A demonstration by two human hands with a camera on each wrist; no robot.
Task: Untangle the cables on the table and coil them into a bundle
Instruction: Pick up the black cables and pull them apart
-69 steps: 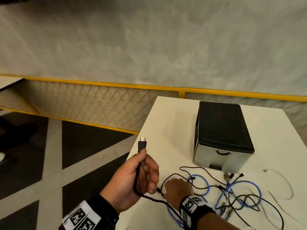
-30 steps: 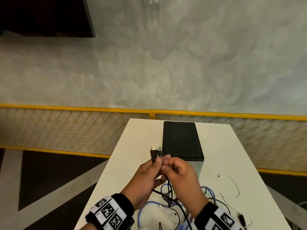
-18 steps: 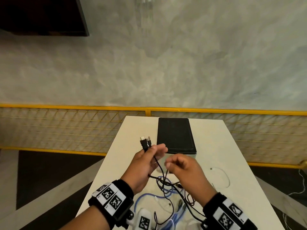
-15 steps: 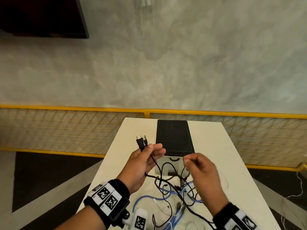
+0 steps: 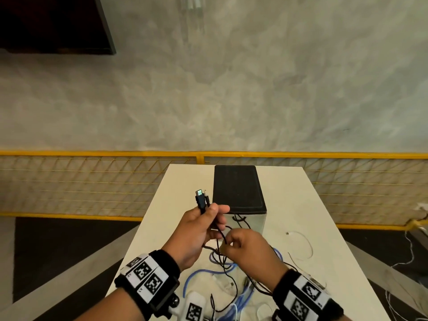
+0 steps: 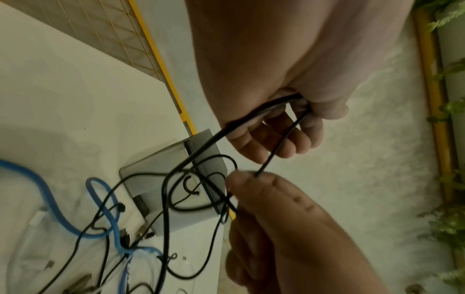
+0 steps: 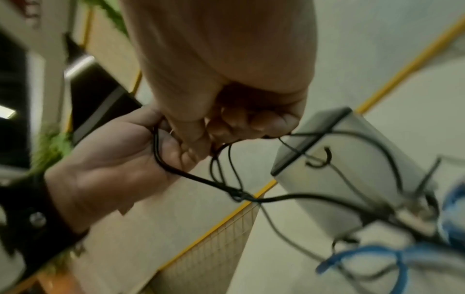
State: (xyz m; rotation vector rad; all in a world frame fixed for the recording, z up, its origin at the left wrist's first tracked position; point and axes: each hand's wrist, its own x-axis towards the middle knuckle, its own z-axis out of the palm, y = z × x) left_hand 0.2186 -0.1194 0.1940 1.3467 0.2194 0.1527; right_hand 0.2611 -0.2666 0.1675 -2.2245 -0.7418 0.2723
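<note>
My left hand [image 5: 203, 224] is raised above the white table [image 5: 301, 205] and grips a black cable [image 6: 201, 151] just below its two plugs [image 5: 201, 200], which stick up out of the fist. My right hand [image 5: 243, 244] sits just right of and below it and pinches a thin black strand [image 6: 276, 147] of that cable. More black loops hang down from both hands into a tangle with a blue cable [image 5: 201, 272] on the table. In the right wrist view the black strands knot together [image 7: 236, 194] under the left palm.
A grey box with a black lid [image 5: 238, 188] and a drawer handle stands just behind the hands. A thin white cable [image 5: 303, 244] lies loose on the right. A yellow mesh fence [image 5: 92, 181] runs behind the table, whose left edge is close to my left wrist.
The right hand has come back from the right to just under the left hand and now pinches the thin strand. The left hand still holds the plugs up in about the same place.
</note>
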